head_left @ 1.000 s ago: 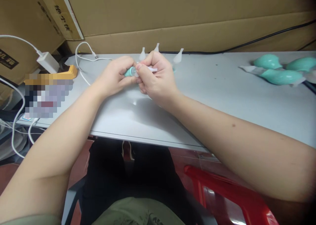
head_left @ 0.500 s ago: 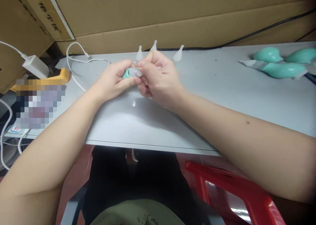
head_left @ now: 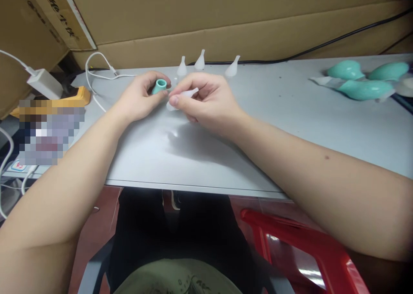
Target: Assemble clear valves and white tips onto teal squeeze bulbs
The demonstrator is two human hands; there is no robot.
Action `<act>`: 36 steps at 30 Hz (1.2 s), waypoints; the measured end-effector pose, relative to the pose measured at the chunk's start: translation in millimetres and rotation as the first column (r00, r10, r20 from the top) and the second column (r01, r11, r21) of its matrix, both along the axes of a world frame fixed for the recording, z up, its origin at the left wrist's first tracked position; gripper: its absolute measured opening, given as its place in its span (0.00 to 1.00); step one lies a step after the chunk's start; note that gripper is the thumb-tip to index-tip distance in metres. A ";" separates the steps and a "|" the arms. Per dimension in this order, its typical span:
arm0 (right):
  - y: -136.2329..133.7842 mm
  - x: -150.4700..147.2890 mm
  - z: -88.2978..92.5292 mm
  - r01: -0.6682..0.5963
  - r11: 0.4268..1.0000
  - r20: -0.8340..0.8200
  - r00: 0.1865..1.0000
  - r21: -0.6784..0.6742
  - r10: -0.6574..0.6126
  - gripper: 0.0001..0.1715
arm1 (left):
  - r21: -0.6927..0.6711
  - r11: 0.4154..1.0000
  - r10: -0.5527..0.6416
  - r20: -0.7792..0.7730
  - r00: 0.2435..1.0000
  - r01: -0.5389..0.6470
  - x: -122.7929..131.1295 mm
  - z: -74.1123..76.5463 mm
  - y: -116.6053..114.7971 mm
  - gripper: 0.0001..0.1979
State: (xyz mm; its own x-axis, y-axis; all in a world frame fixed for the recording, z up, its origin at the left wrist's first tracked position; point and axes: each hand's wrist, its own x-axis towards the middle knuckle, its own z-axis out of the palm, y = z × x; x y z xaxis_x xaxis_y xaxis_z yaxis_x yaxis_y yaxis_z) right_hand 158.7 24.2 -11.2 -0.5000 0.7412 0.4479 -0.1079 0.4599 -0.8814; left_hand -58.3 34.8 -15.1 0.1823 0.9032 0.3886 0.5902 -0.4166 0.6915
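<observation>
My left hand is wrapped round a teal squeeze bulb, whose round open mouth faces up; most of its body is hidden by the fingers. Just to the right, my right hand pinches a translucent white nozzle tip between thumb and fingers. Its thin end points up and right, and its wider end shows below the thumb. The nozzle and the bulb's mouth are apart. Behind my hands, three similar nozzles stand upright on the grey table: a left one, a middle one and a right one.
Several teal bulbs, some with clear tips, lie at the table's right. A black cable runs along the cardboard wall. White charger, yellow object and a blurred patch are at left. A red stool stands below the edge.
Half a second ago my hands were together with a clear nozzle piece at the bulb. My right hand has drawn away with the nozzle, and the bulb's open mouth now shows.
</observation>
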 end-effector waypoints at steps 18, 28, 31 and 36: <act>2.0 -1.1 -3.2 -0.044 0.996 0.049 0.998 -0.074 0.048 0.10 | 0.326 0.945 -0.007 0.122 0.992 -0.033 -7.1 5.7 -3.7 0.15; 0.7 -5.7 -6.3 0.019 0.996 -0.019 1.000 -0.083 -0.020 0.18 | 0.006 0.984 -0.179 0.048 0.983 0.179 9.0 25.6 -43.5 0.20; 0.1 -7.9 -8.2 0.038 0.995 -0.028 0.999 -0.094 -0.040 0.17 | -0.042 0.978 -0.198 0.096 0.975 0.203 6.5 23.5 -39.6 0.18; 2.0 -9.4 -9.2 0.085 0.994 -0.029 0.996 -0.073 -0.087 0.15 | -0.003 0.976 -0.217 0.132 0.967 0.219 0.2 20.0 -31.3 0.18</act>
State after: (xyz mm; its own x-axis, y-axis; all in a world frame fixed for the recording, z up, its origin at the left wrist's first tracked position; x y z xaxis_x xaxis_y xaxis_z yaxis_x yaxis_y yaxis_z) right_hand 149.2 26.2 -20.4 -0.4193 0.8115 0.4071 -0.0990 0.4049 -0.9090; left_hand -58.2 3.5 4.9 0.3244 0.8543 0.4062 0.3909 -0.5121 0.7648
